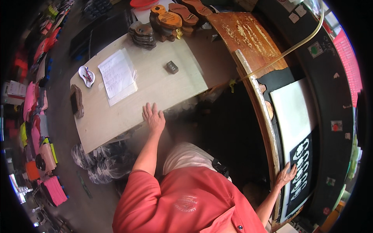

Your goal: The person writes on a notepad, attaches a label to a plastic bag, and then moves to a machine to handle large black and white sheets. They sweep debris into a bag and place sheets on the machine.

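My left hand (154,118) lies flat with its fingers stretched out on the near edge of a pale wooden table (155,89). Ahead of it are written paper sheets (116,75) and, farther right, a small dark block (172,67). At the right, my right hand (286,176) rests with its fingers apart against a black sheet with white cut-out shapes (300,174). That sheet lies over the lower part of a long white board (292,112). Neither hand holds anything.
Stacked shoe-sole-shaped dies (167,19) and dark layered pieces (142,35) stand at the table's far end. A white dish with pens (86,76) and a brown-framed dark piece (76,101) lie at the left. Plastic-wrapped bundles (105,163) sit below. A worn wooden board (248,39) slopes at upper right.
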The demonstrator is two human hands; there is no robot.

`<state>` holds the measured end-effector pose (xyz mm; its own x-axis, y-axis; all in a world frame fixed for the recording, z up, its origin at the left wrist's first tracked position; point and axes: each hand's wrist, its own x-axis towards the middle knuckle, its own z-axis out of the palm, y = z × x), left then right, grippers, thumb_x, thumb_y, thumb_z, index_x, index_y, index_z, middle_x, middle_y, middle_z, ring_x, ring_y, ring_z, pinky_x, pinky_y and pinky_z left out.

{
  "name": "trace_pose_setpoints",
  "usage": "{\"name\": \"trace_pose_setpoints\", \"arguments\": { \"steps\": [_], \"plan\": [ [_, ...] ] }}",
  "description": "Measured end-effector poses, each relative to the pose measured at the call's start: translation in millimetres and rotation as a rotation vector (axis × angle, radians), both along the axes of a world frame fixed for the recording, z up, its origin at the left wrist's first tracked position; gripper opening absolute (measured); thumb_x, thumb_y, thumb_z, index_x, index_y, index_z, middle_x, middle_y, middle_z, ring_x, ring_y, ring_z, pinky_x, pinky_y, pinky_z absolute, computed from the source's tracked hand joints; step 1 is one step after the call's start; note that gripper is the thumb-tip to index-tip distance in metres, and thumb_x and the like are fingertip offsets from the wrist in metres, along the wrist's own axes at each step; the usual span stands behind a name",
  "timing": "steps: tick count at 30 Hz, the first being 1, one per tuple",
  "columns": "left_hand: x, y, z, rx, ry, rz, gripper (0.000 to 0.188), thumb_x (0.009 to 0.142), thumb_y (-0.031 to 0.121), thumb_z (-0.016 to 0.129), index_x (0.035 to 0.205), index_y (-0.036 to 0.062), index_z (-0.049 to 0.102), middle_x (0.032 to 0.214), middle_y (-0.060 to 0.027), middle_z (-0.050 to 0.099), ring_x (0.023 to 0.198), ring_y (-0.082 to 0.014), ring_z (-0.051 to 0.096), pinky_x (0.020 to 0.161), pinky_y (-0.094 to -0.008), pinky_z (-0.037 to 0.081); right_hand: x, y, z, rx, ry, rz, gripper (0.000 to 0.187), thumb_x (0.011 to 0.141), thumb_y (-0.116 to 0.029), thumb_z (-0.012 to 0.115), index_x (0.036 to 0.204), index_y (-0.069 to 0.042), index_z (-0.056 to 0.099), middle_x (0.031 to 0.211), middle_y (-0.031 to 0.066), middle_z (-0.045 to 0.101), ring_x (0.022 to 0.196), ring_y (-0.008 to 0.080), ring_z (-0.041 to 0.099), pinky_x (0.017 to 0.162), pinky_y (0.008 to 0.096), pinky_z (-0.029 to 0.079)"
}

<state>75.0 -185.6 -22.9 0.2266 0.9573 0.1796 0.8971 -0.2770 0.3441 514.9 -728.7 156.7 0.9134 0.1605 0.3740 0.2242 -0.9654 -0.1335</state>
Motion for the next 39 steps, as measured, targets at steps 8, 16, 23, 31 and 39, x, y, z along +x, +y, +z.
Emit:
{"name": "trace_pose_setpoints", "arguments": {
  "steps": [8,16,23,31,39],
  "plan": [
    [9,2,19,-0.058,-0.061,0.017,0.05,0.096,0.025,0.067,0.141,0.0048,0.058,0.16,-0.0227,0.034,0.152,-0.0446,0.025,0.123,-0.0583,0.025,4,-12,-3,0.003,-0.024,0.033,0.051,0.105,-0.037,0.059,0.139,0.001,0.061,0.146,0.0245,0.055,0.135,0.041,0.05,0.114,0.047,0.04],
    [63,80,32,-0.039,-0.238,-0.394,0.043,0.089,0.016,0.073,0.13,0.0069,0.062,0.141,-0.0141,0.054,0.137,-0.0385,0.046,0.112,-0.0527,0.037,36,-25,5,-0.071,0.096,-0.219,0.054,0.11,-0.038,0.045,0.139,0.006,0.059,0.141,0.0266,0.059,0.132,0.0392,0.054,0.112,0.0417,0.04],
    [72,92,34,-0.146,-0.197,-0.359,0.038,0.086,0.016,0.075,0.123,0.01,0.068,0.141,-0.0112,0.055,0.136,-0.0375,0.045,0.114,-0.0523,0.033,55,-102,19,-0.818,0.077,-0.036,0.051,0.11,-0.029,0.04,0.148,0.005,0.047,0.147,0.0275,0.052,0.134,0.0408,0.054,0.113,0.0452,0.044],
    [74,97,35,-0.148,-0.201,-0.37,0.04,0.087,0.015,0.075,0.125,0.0111,0.065,0.138,-0.012,0.055,0.131,-0.0391,0.05,0.107,-0.054,0.04,59,-122,20,-0.728,0.036,-0.067,0.046,0.11,-0.025,0.04,0.145,0.003,0.051,0.14,0.027,0.056,0.127,0.0406,0.058,0.106,0.0463,0.049],
    [72,93,30,-0.169,-0.202,-0.348,0.034,0.084,0.014,0.075,0.117,0.012,0.07,0.137,-0.0111,0.057,0.132,-0.038,0.049,0.111,-0.0516,0.037,53,-100,28,-0.704,0.022,-0.063,0.039,0.109,-0.023,0.047,0.138,0.001,0.059,0.128,0.0245,0.065,0.116,0.0399,0.065,0.097,0.0472,0.055]
  ]
}}
